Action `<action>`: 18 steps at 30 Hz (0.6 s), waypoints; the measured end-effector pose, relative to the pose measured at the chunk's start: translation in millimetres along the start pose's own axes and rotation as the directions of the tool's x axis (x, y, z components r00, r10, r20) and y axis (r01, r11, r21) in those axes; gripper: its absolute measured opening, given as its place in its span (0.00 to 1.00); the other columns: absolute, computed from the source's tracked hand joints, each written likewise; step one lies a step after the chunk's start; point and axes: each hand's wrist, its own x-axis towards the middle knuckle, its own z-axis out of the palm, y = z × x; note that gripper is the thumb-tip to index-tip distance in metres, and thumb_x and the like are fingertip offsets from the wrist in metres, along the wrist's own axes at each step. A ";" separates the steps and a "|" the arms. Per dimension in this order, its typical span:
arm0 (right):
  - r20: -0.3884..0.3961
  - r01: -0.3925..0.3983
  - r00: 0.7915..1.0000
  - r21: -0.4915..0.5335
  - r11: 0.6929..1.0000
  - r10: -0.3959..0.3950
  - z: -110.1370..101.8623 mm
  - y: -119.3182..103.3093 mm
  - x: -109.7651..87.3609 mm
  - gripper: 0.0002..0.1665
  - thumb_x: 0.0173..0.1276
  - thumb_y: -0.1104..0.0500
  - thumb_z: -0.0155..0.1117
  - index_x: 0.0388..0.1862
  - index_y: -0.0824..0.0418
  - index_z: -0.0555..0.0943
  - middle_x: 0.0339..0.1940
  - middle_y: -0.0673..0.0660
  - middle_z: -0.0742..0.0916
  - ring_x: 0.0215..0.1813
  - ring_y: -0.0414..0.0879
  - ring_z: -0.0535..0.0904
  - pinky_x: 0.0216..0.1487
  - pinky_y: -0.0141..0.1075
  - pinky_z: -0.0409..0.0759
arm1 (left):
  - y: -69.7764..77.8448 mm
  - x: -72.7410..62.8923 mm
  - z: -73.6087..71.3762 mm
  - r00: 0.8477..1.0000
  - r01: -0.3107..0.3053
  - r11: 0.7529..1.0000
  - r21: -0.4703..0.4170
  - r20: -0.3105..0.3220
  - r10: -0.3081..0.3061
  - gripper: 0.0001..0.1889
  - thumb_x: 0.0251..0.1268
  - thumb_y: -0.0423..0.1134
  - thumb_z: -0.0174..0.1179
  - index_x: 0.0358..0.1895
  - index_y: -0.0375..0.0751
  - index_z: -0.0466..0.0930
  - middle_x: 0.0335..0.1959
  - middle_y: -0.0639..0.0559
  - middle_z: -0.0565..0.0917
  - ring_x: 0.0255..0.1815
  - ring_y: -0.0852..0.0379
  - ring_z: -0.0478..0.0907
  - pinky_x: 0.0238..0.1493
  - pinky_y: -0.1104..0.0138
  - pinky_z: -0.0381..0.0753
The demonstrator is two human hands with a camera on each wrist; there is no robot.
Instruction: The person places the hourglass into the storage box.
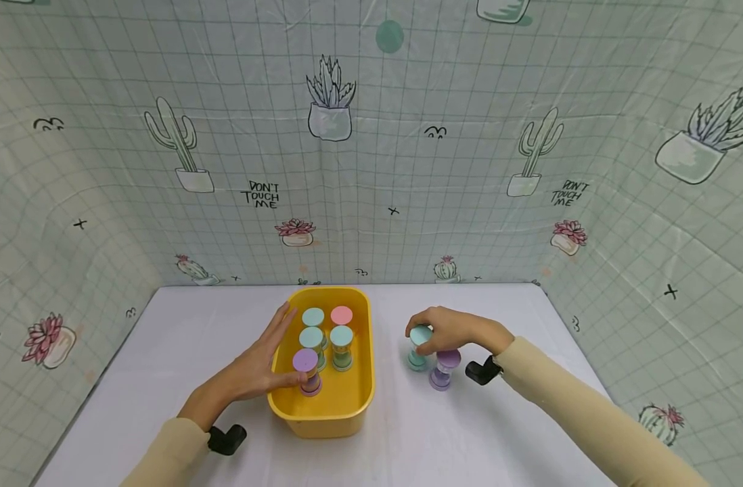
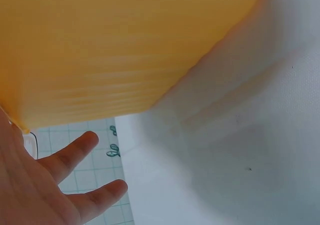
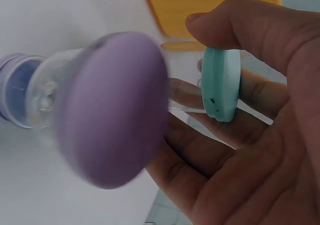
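My right hand point(image 1: 447, 329) holds a teal-capped sand timer point(image 1: 420, 335) by its top, thumb on one side and fingers round the other. In the right wrist view its teal cap point(image 3: 222, 85) lies between thumb and fingers. A purple-capped sand timer point(image 1: 448, 358) stands on the table right beside that hand, looming large up close in the right wrist view. My left hand point(image 1: 256, 365) rests along the left rim of a yellow bin point(image 1: 371, 365). Its fingers are straight and spread outside the wall, and the thumb reaches over the rim to a purple-topped sand timer point(image 1: 305, 360) inside.
Several sand timers stand in the bin, among them a pink-topped one point(image 1: 342, 315) and a teal-topped one point(image 1: 342, 335). The white table point(image 1: 195, 331) meets a cloth backdrop point(image 1: 371, 203) with cactus prints at the back and sides.
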 end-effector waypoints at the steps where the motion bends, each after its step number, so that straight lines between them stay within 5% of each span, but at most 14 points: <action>1: 0.000 0.014 1.000 -0.006 1.000 -0.014 -2.6 -2.4 0.0 0.19 0.63 0.54 0.73 0.53 0.53 0.85 0.49 0.52 0.87 0.46 0.44 0.78 0.47 0.37 0.81 | 0.0 0.1 0.0 1.000 -0.001 1.000 -0.002 0.000 0.001 0.64 0.55 0.66 0.68 0.85 0.46 0.37 0.87 0.43 0.34 0.84 0.30 0.43 0.73 0.28 0.56; 6: -0.003 0.071 0.997 -0.008 0.997 -0.071 -17.4 -15.0 -0.7 0.19 0.65 0.54 0.73 0.54 0.52 0.85 0.51 0.52 0.87 0.46 0.44 0.78 0.47 0.34 0.81 | -0.6 0.4 0.0 1.000 -0.003 1.000 -0.005 0.001 0.003 0.64 0.55 0.66 0.68 0.86 0.47 0.37 0.87 0.43 0.34 0.84 0.30 0.43 0.74 0.28 0.55; 18: -0.056 0.067 0.996 0.015 0.998 -0.066 -50.5 -46.1 -4.1 0.22 0.66 0.55 0.72 0.58 0.56 0.80 0.49 0.55 0.86 0.42 0.45 0.79 0.43 0.34 0.81 | -2.3 -0.1 -0.1 1.000 -0.019 1.000 -0.018 -0.003 0.019 0.63 0.56 0.65 0.69 0.86 0.47 0.39 0.87 0.43 0.34 0.84 0.28 0.43 0.72 0.26 0.56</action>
